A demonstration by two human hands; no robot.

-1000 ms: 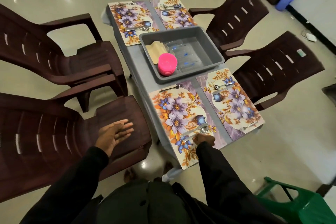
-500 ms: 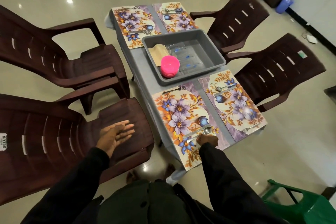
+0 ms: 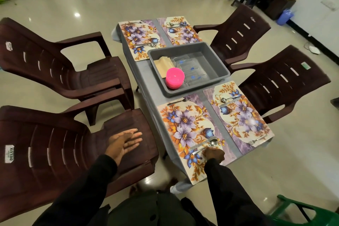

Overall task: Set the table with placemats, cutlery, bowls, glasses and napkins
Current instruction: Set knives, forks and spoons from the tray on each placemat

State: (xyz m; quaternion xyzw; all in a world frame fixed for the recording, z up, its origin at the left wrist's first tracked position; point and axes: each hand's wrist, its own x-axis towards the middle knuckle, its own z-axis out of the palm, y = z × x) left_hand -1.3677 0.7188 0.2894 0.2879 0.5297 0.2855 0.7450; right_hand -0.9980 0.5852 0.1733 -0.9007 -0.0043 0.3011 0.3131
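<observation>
Diagonally, spoon [image 3: 212, 142] bowl up-right, right hand [image 3: 214, 154] pinching handle.

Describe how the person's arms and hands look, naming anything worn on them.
Both arms wear long, plain black sleeves, the left sleeve and right sleeve ending at the wrists. The left hand and right hand are bare: no gloves, and no watch or ring shows.
</observation>
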